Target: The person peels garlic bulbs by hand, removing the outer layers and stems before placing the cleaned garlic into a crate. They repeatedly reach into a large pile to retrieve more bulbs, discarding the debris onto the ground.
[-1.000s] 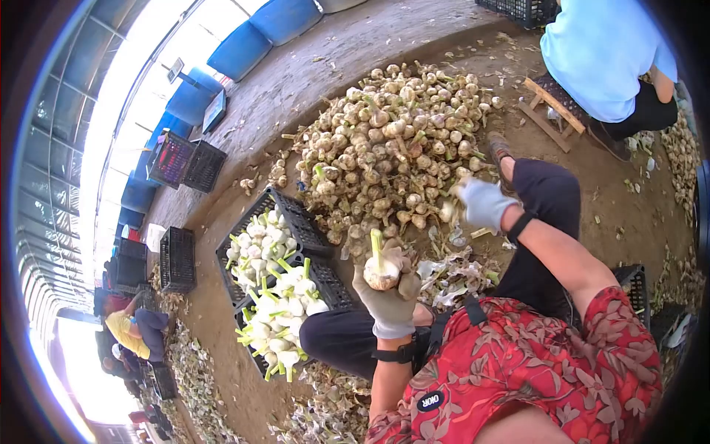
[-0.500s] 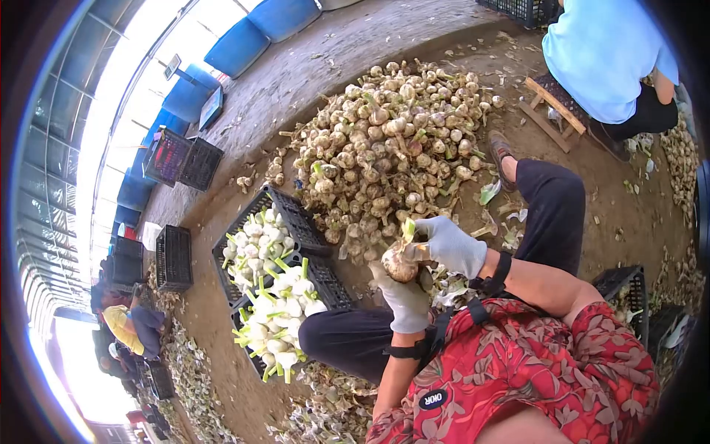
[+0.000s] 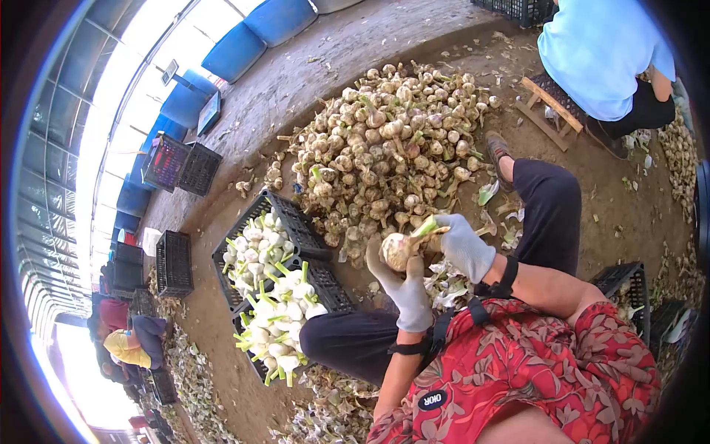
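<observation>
In my gloved left hand (image 3: 407, 290) is a garlic bulb (image 3: 396, 251) with brownish outer skin, gripped between thumb and fingers. The bulb's pale green stem (image 3: 426, 226) points up and to the right. My gloved right hand (image 3: 466, 246) is closed at that stem, pinching what looks like a strip of loose skin. Beyond both hands lies a large heap of unpeeled garlic (image 3: 392, 140). To the left, white peeled garlic bulbs (image 3: 277, 318) with trimmed green stems fill black plastic crates (image 3: 292, 222).
My bent knees (image 3: 547, 200) frame the work area. Peeled skins (image 3: 333, 403) litter the ground. A co-worker in a light blue shirt (image 3: 603, 55) sits at the upper right by a wooden stool (image 3: 551, 111). More black crates (image 3: 174, 263) and blue tubs (image 3: 235, 48) stand at the left; other people sit farther off.
The garlic bulb has turned from upright stem to a stem leaning right. My right hand has shifted from the bulb's side slightly right, onto the stem; my left fingers now wrap the bulb.
</observation>
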Demonstrator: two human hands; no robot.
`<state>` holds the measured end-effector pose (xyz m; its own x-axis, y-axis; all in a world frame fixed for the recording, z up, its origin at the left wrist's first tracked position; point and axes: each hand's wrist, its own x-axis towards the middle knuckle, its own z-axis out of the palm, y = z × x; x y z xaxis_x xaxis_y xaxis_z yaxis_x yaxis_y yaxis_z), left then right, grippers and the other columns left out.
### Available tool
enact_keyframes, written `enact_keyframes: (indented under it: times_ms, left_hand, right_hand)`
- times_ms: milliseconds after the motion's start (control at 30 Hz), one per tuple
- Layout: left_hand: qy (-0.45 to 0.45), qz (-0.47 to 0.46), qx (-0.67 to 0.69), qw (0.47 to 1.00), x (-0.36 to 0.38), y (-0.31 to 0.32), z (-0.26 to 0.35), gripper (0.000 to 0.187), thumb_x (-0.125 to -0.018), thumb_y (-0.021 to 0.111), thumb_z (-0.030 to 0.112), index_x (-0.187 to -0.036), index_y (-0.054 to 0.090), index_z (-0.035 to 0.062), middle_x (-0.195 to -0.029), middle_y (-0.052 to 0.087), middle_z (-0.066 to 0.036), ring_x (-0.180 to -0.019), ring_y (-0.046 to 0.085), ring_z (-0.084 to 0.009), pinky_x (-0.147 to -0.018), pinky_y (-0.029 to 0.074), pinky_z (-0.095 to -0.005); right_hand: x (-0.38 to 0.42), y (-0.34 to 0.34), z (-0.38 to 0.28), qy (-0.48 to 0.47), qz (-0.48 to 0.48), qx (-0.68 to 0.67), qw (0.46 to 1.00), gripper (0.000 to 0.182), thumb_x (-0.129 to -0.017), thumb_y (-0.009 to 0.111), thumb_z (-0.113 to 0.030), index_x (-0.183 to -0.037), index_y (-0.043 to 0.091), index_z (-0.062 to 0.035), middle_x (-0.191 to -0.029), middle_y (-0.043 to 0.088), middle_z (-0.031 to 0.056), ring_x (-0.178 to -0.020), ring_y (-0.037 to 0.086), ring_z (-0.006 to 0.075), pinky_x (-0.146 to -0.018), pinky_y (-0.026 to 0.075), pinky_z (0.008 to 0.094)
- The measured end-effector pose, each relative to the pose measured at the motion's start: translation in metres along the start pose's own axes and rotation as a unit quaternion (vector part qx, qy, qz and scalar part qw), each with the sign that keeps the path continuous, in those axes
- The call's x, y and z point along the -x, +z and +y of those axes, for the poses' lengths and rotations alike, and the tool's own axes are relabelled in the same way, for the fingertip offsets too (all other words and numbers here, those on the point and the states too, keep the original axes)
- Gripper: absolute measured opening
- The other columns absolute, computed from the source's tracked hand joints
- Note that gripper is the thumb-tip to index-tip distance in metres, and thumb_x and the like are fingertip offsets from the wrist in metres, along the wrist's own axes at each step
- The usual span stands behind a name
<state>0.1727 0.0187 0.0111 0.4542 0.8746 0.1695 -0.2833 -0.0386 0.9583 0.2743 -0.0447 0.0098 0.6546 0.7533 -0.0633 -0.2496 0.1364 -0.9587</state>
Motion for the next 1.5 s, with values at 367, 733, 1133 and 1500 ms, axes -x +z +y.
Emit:
enact_keyframes:
  times_ms: [367,733,1133,1500]
  left_hand:
    - [-0.329,-0.142,0.221,0.907,-0.018,-0.031,-0.017,0.045,-0.096,0.050,0.046,-0.119,0.056,0.0075,-0.096,0.064,-0.003,-0.067,0.059,-0.0095,-0.051,0.047,-0.0168]
    - [-0.370,-0.195,0.370,0.829,-0.004,-0.054,-0.041,0.046,-0.094,0.059,0.031,-0.130,0.046,0.0065,-0.116,0.059,-0.009,-0.093,0.061,-0.0170,-0.072,0.054,-0.0238]
    - [-0.349,-0.112,0.320,0.874,-0.004,-0.059,-0.041,0.046,-0.094,0.053,0.043,-0.125,0.053,0.0080,-0.111,0.060,-0.006,-0.097,0.061,-0.0184,-0.079,0.053,-0.0308]
    - [-0.395,-0.207,0.270,0.854,0.003,-0.058,-0.007,0.059,-0.086,0.059,0.052,-0.116,0.053,0.0024,-0.082,0.060,-0.006,-0.047,0.045,-0.0107,-0.039,0.033,-0.0217]
  right_hand:
    - [-0.014,0.004,-0.006,-0.208,0.082,0.385,0.895,0.019,-0.074,0.066,-0.001,-0.093,0.065,-0.0013,-0.089,0.063,0.0150,-0.084,0.062,0.0361,-0.072,0.049,0.0379]
    - [-0.017,0.003,0.011,-0.131,0.039,0.342,0.930,0.015,-0.082,0.067,-0.014,-0.092,0.065,-0.0024,-0.088,0.063,0.0110,-0.081,0.062,0.0261,-0.070,0.048,0.0367]
    - [0.014,-0.002,0.002,-0.172,-0.163,0.358,0.903,0.022,-0.078,0.065,-0.008,-0.098,0.061,0.0008,-0.093,0.062,0.0179,-0.090,0.062,0.0344,-0.075,0.049,0.0390]
    - [-0.011,-0.057,-0.020,-0.075,-0.042,0.318,0.944,0.020,-0.079,0.067,-0.014,-0.095,0.063,-0.0009,-0.081,0.062,0.0158,-0.075,0.063,0.0274,-0.067,0.048,0.0378]
